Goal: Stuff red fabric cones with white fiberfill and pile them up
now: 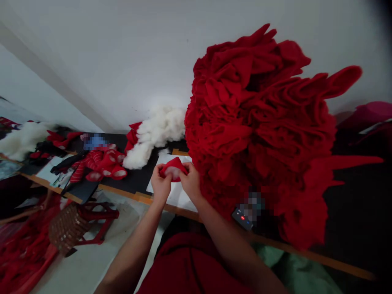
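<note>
Both of my hands hold one small red fabric piece (173, 165) with white stuffing showing in its opening, just above a white sheet (179, 195) on the table. My left hand (160, 183) pinches its left side with closed fingers. My right hand (191, 181) grips its right side, fingers closed too. A tall heap of red fabric pieces (260, 126) rises right beside my right hand. A pile of white stuffing (156, 132) lies behind my hands, against the wall.
A phone with a red button (243, 218) lies at the foot of the red heap. Stuffed red pieces (102, 163) and more white stuffing (23, 139) lie along the table to the left. A red stool with a woven seat (76, 226) stands on the floor at left.
</note>
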`<state>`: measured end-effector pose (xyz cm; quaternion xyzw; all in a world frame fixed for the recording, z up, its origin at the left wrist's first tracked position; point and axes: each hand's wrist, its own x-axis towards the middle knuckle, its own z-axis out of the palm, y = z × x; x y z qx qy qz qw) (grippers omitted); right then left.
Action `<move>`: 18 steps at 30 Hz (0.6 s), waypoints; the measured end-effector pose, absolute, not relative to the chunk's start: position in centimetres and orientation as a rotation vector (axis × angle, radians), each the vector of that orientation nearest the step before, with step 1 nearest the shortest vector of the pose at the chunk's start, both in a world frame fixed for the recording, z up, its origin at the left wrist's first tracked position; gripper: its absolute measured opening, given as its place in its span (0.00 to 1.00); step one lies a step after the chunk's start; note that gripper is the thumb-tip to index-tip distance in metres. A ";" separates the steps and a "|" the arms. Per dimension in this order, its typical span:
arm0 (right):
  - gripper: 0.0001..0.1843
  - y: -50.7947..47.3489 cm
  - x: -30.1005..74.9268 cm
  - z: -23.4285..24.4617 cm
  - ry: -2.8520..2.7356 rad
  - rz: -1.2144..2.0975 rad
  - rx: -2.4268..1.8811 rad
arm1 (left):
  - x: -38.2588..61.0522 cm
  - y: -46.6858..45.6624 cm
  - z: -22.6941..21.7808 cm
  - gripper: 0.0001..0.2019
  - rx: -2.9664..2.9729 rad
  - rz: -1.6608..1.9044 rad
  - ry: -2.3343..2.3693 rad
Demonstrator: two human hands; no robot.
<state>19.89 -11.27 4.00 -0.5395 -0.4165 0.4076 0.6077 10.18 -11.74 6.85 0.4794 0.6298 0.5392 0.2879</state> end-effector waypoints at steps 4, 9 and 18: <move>0.09 -10.9 20.5 3.7 -0.901 0.943 -1.254 | 9.3 -11.4 6.6 0.10 1.357 1.453 1.713; 0.23 -10.6 20.6 3.2 -1.094 0.910 -1.197 | 9.6 -11.9 6.6 0.11 1.457 1.370 1.594; 0.11 -11.3 21.2 3.4 -1.161 0.746 -1.172 | 9.8 -12.4 7.3 0.11 1.730 1.269 1.693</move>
